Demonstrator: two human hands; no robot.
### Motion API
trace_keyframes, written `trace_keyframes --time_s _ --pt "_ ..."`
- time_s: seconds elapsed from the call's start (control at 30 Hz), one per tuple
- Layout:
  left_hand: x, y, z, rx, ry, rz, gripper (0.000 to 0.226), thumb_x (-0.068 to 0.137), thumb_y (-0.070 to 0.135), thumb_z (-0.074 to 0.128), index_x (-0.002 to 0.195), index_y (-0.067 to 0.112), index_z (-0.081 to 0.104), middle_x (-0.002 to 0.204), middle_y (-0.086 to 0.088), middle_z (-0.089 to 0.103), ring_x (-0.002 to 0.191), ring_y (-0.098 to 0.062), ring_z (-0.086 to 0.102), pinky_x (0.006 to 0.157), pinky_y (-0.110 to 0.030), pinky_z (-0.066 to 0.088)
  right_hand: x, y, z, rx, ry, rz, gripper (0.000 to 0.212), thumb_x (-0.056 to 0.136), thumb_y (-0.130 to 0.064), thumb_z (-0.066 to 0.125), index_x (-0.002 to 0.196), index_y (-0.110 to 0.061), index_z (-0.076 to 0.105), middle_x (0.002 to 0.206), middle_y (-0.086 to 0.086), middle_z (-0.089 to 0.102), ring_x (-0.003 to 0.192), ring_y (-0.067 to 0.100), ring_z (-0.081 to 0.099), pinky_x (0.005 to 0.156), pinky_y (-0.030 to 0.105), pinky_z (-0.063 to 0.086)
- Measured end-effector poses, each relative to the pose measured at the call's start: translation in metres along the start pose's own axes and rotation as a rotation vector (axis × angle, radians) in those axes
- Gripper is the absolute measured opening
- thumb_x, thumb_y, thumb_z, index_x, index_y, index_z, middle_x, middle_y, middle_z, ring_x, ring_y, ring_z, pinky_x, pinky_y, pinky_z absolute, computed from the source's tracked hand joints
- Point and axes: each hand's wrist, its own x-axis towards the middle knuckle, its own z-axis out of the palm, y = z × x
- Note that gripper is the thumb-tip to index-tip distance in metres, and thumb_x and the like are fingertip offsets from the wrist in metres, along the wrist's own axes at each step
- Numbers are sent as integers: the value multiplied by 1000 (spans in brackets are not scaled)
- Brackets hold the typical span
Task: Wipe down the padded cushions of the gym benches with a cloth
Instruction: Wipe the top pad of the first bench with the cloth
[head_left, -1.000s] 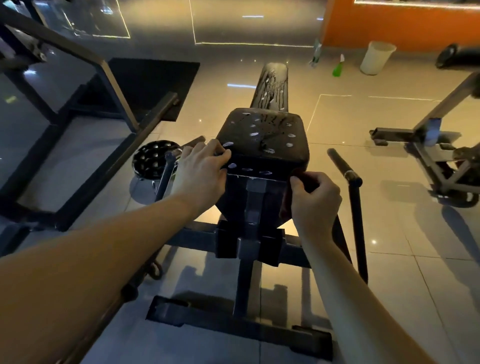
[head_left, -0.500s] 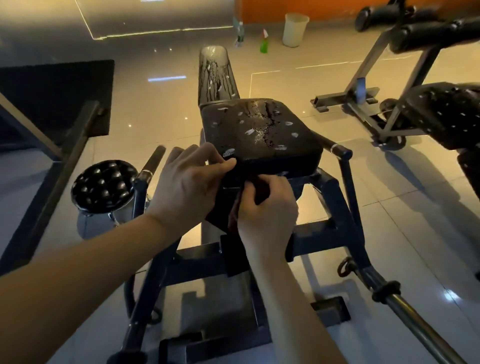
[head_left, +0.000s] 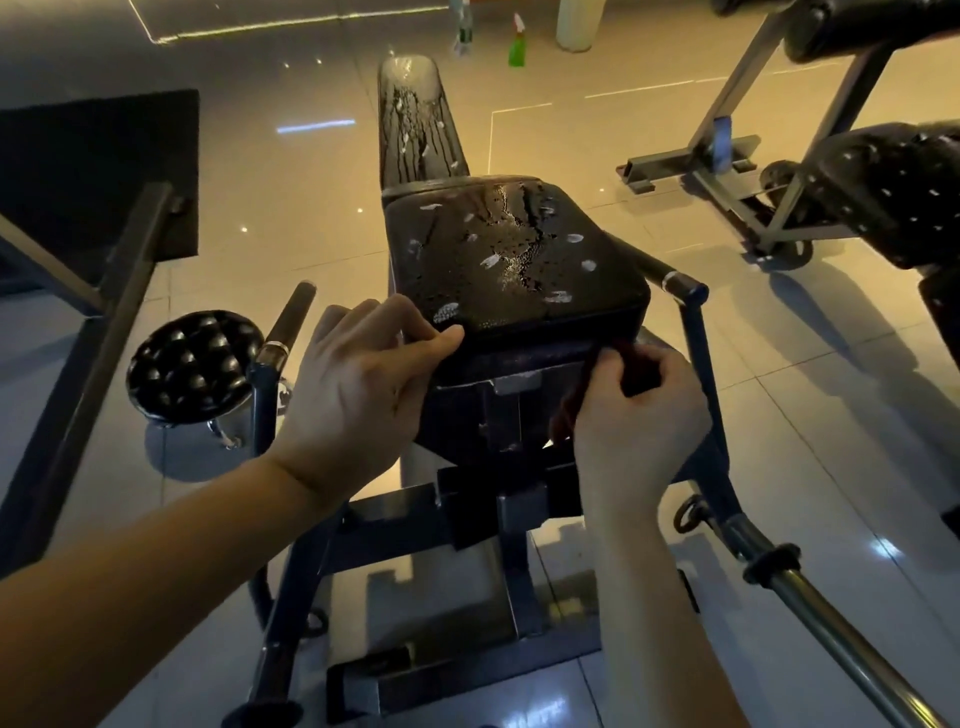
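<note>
At the near edge of the wet, foam-flecked black padded seat cushion (head_left: 519, 260), the right hand (head_left: 639, 415) clenches a bunched dark red cloth (head_left: 640, 375) against the cushion's right front corner, while the left hand (head_left: 358, 395) rests with loosely straight fingers on its left front corner.

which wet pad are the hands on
The near square seat pad: left hand rests on its corner, right hand holds a cloth at its front edge. The back pad is untouched.
</note>
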Motion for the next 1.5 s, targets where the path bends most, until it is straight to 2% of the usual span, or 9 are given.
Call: trace_keyframes --time_s 0.3,0.47,0.6,0.67,0.83,1.03,1.2,1.4,1.5 --pt "2 -5 -4 -13 -19 26 30 100 18 54 123 10 72 103 -12 67 79 -28 58 71 -48 42 -54 -18 26 -34 -279 -376 10 93 -19 67 101 -13 70 94 -4 64 83 4 57 78 6 42" --pt "3 -3 -4 -21 -32 1 29 100 16 56 125 11 71 103 -10 66 80 -24 56 74 -46 42 -13 -2 7 42 -38 -166 13 94 -21 68 105 -14 68 97 -5 65 91 5 61 81 10 48" --pt "3 -3 -7 -54 -29 -10 29 99 15 56 123 11 72 102 -9 66 78 -23 54 71 -48 43 -60 -26 33 26 -172 -239 8 93 -16 68 100 -14 66 93 -9 59 81 -2 53 78 4 43" --pt "3 -4 -8 -58 -40 -8 29 99 15 57 124 12 72 103 -8 65 78 -20 53 71 -49 43 -56 -24 28 -1 -239 -312 7 93 -18 68 99 -15 65 92 -7 60 82 1 54 76 9 46" --pt "2 0 -4 -45 -39 -46 28 99 13 59 124 11 72 103 -8 64 77 -19 50 73 -46 43 -1 -4 1 11 -46 -68 11 92 -20 67 100 -20 60 91 -7 60 84 9 60 75 29 57" --pt "1 -1 -9 -43 -69 -28 34 94 6 61 127 11 69 107 -7 63 78 -15 48 70 -46 44 -52 -23 24 -5 -256 -281 9 90 -22 68 95 -20 60 89 -14 52 76 -4 49 74 6 45" --pt "2 3 -8 -34 -87 -71 31 98 13 57 127 12 69 107 -8 63 77 -15 47 68 -44 45 9 -1 -7 26 -72 -40 14 90 -21 67 101 -18 60 97 -5 62 89 11 63 78 37 61" --pt "-1 -3 -10 -29 -115 -23 35 96 7 61 130 12 65 110 -8 62 77 -11 43 67 -36 42 -56 -25 30 52 -246 -277 12 88 -18 70 95 -13 62 89 -3 59 79 4 52 71 10 45" --pt "-2 -6 -7 -58 -85 -48 38 96 7 63 132 18 61 111 -6 61 76 -15 47 63 -39 45 -17 -6 10 2 -148 -204 14 89 -18 71 98 -11 63 90 -1 61 81 11 57 73 19 51"
